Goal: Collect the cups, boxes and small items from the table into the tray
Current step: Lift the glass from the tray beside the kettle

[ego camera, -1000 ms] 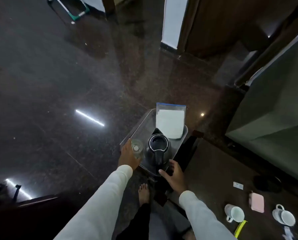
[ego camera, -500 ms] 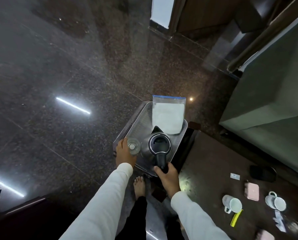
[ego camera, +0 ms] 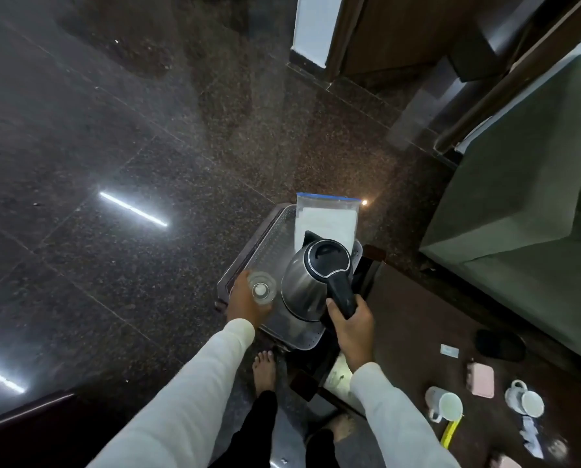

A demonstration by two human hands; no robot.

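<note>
At frame centre, a clear drinking glass [ego camera: 263, 288] is gripped by the left hand [ego camera: 245, 304] over the perforated metal tray [ego camera: 272, 238]; the steel kettle's black handle [ego camera: 341, 293] is clasped by the right hand [ego camera: 351, 327]; two white mugs [ego camera: 446, 404] are left on the dark tabletop [ego camera: 414, 325], lower right.

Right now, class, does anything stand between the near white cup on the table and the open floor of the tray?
Yes. The steel kettle with the black lid fills the tray's near right side, its handle in the right hand's grip, on the white cup's way there.
</note>
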